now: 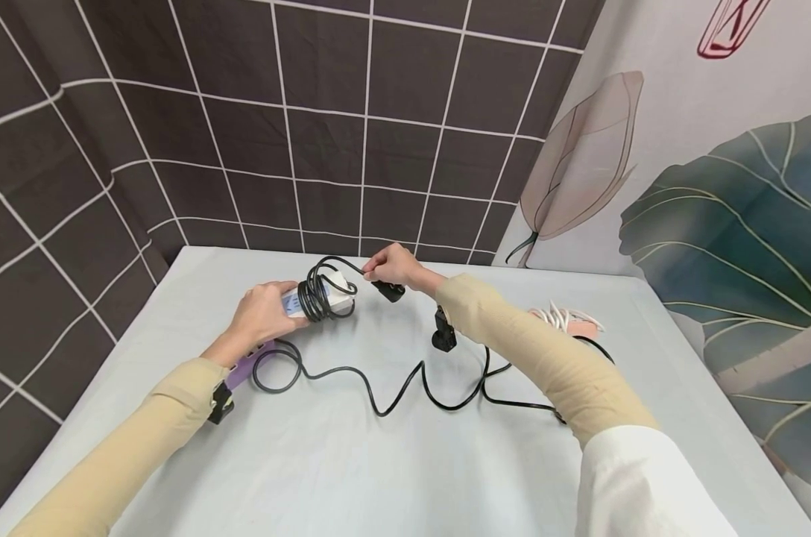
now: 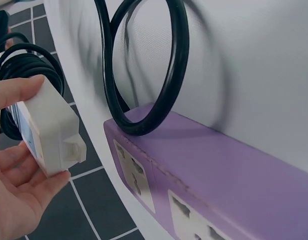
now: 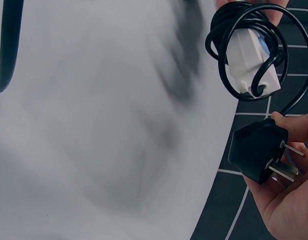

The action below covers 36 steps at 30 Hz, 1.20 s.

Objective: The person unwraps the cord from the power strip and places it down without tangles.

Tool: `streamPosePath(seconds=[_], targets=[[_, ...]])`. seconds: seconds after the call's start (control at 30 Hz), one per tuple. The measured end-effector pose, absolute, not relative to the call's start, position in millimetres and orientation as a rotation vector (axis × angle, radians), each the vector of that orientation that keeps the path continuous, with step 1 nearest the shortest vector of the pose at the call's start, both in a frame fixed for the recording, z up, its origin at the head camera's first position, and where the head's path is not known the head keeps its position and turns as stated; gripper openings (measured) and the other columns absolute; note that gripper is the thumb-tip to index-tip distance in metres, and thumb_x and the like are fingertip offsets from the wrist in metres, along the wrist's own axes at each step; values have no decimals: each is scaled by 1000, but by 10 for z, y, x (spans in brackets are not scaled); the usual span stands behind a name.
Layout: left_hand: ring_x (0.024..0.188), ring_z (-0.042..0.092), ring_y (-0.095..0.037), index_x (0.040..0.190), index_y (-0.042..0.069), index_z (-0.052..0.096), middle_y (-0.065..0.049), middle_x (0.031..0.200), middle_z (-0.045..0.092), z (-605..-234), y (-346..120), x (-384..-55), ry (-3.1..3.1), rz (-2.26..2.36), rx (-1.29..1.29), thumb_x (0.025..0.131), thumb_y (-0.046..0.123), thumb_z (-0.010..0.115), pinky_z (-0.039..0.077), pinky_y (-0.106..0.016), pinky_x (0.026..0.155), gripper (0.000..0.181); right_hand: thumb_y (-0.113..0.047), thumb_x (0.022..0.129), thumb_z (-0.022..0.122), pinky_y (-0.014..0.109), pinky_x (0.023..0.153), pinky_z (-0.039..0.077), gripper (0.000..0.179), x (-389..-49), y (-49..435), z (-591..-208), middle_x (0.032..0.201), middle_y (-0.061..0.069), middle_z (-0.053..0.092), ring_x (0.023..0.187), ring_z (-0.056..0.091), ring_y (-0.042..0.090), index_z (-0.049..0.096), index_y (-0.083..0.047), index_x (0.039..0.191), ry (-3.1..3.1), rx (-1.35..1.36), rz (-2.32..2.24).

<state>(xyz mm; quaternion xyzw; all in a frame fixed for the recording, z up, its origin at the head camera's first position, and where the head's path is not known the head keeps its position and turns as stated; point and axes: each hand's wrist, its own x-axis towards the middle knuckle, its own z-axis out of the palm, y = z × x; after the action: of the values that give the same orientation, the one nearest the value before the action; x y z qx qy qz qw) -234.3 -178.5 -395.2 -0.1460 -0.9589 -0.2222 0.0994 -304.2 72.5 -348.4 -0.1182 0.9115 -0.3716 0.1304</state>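
My left hand grips one end of a white power strip with a blue-marked face, held up above the table. Several turns of black cord are wound around its middle. A length of that cord loops over to my right hand, which pinches the black plug at its cord end. Metal prongs stick out from the plug on the palm side in the right wrist view. Below my left forearm lies a purple power strip with white socket panels, partly hidden by the arm in the head view.
A loose black cable winds across the white table from the purple strip toward the right. Beyond my right forearm sits a pink power strip wrapped in white cord. A dark tiled-pattern backdrop rises behind the table.
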Motion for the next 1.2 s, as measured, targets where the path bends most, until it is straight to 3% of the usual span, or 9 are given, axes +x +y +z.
streamPosePath(seconds=[1.2], targets=[[83,60,-35,129,-4,56,-27,107,67,-3952,-1903,-2398,-2861,-721,-227,68,36,80,45,-42,68,77,-12,86,69,25,78,51,14,-2967,770,-3547,104,9,73,84,65,14,75,-5,97,2638,-369,-994]])
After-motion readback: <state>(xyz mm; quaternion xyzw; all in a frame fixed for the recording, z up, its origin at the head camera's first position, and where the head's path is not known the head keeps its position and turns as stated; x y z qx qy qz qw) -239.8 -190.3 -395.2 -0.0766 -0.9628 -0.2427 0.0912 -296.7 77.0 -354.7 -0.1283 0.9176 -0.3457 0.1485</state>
